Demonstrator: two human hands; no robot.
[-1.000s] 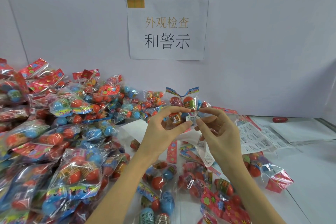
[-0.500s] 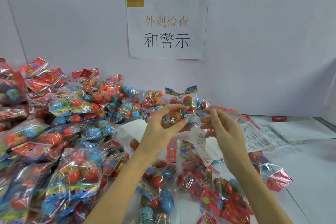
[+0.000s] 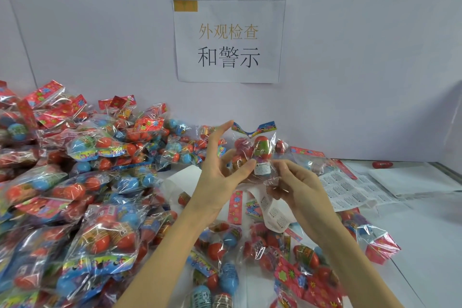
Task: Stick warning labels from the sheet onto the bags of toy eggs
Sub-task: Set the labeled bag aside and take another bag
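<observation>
**At centre frame: label on the bag, being pressed down**

At the middle of the view, above the worktop (image 3: 425, 222), you hold one bag of toy eggs (image 3: 252, 150) raised between both hands. A white warning label (image 3: 262, 168) sits on its clear front, low on the bag. Your left hand (image 3: 220, 175) cradles the bag from the 9 o'clock side: its thumb (image 3: 246, 167) lies just beside the label's edge, and the forefinger is lifted straight toward 12 o'clock, so this grip is loose and mostly open, a support rather than a clamp. Your right hand (image 3: 297, 187), at 4 o'clock of the bag, has its fingers curled, pinching the bag's lower plastic. A backing strip (image 3: 275, 212) hangs beneath that hand; whether it is also held I cannot tell.

The raised hold appears meant to keep the film taut for pressing. The label sheet (image 3: 347, 187) lies at 3 o'clock within reach; the unlabelled pile (image 3: 75, 182) fills 9 o'clock. Judgement: sticking is nearly complete.
</observation>
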